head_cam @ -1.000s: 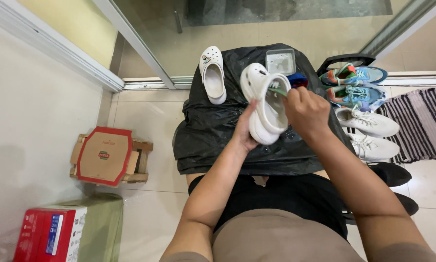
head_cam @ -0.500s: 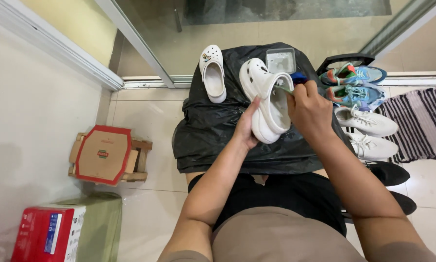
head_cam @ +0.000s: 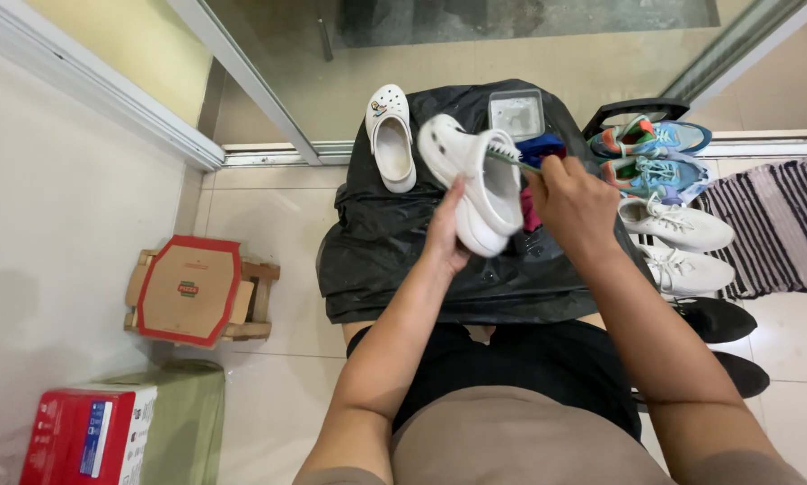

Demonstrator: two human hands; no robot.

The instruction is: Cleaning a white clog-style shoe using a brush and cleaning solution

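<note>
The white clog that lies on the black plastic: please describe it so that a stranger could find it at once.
Find the black plastic sheet before the glass door. At its far left edge lies a white clog, sole down and apart from both hands. Unlike the other white clog, held in the left hand, it has a small charm on its toe.

Left hand (head_cam: 446, 235) grips a white clog (head_cam: 471, 180) from below, right hand (head_cam: 572, 208) works a green brush (head_cam: 511, 160) at its rim, over a black bag (head_cam: 394, 242). Second clog (head_cam: 391, 137) lies alongside.
</note>
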